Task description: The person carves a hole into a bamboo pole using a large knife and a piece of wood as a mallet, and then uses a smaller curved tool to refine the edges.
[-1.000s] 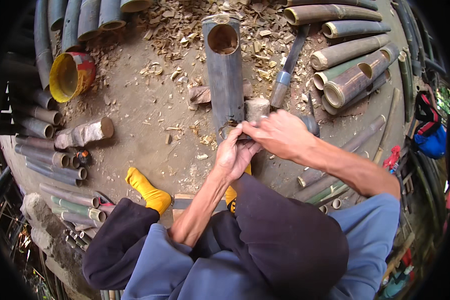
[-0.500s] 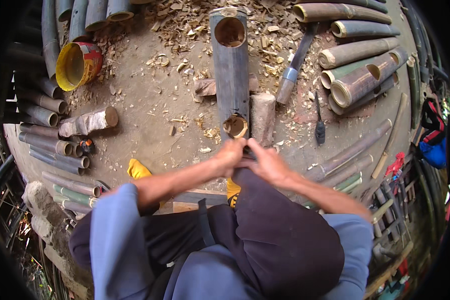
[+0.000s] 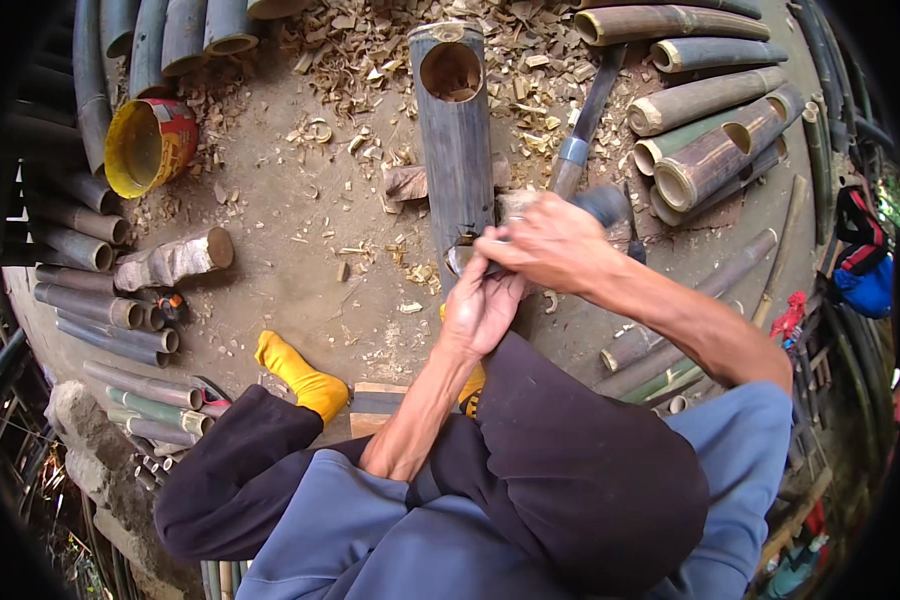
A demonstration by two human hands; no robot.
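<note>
A dark bamboo tube (image 3: 455, 150) with two round openings cut in its side lies lengthwise before me, its near end by my knee. At the near opening (image 3: 460, 257) both hands meet. My right hand (image 3: 550, 245) is closed round a tool with a thick dark handle (image 3: 602, 205), blurred, which sticks out to the right; its working end is mostly hidden. My left hand (image 3: 482, 305) is turned palm up just below, its thumb raised against the right hand's fingers. Its other fingers are curled and partly covered, so what they grip is unclear.
Wood chips (image 3: 370, 60) cover the far ground. A large blade with a wooden handle (image 3: 585, 130) and a small dark-handled tool (image 3: 635, 235) lie right of the tube. Cut bamboo pieces (image 3: 710, 105) line both sides. A yellow-red bucket (image 3: 150, 148) and a log (image 3: 175, 258) are left.
My right hand has turned over and risen to the near opening, bringing the tool's dark handle into view. The left hand has rolled palm up, its forearm now steeper. My left foot shows more.
</note>
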